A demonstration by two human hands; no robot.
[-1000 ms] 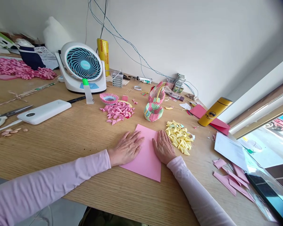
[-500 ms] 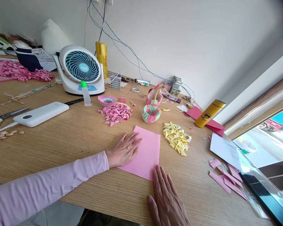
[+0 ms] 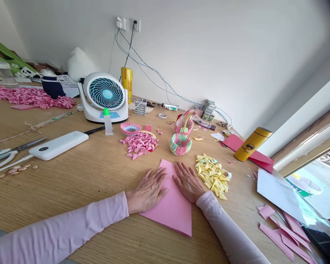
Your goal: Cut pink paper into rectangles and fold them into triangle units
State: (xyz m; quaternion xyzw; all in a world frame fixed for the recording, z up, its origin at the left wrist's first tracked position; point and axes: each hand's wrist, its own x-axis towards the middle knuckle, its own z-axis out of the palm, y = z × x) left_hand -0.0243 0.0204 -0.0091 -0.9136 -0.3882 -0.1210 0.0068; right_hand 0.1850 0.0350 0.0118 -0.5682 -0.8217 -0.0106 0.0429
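Observation:
A pink sheet of paper (image 3: pixel 173 209), folded with its layers showing at the near edge, lies on the wooden table. My left hand (image 3: pixel 147 190) rests flat on its left side, fingers stretched out. Across from it, my right hand (image 3: pixel 189 181) lies flat over the paper's upper right edge, fingers also extended. Beyond the paper sit a pile of pink folded pieces (image 3: pixel 140 144) and a small multicoloured paper basket (image 3: pixel 180 144). Yellow folded pieces (image 3: pixel 213 176) are heaped close to my right hand.
A fan (image 3: pixel 106 95) and a green-capped bottle (image 3: pixel 107 123) stand at the back left. Scissors (image 3: pixel 13 152) and a white power bank (image 3: pixel 59 145) lie left. A yellow flask (image 3: pixel 252 144) and pink paper scraps (image 3: pixel 282 231) are on the right.
My right hand has moved up from the paper's near right corner to its upper right edge. My left hand stays on the paper. The view has tilted up a little.

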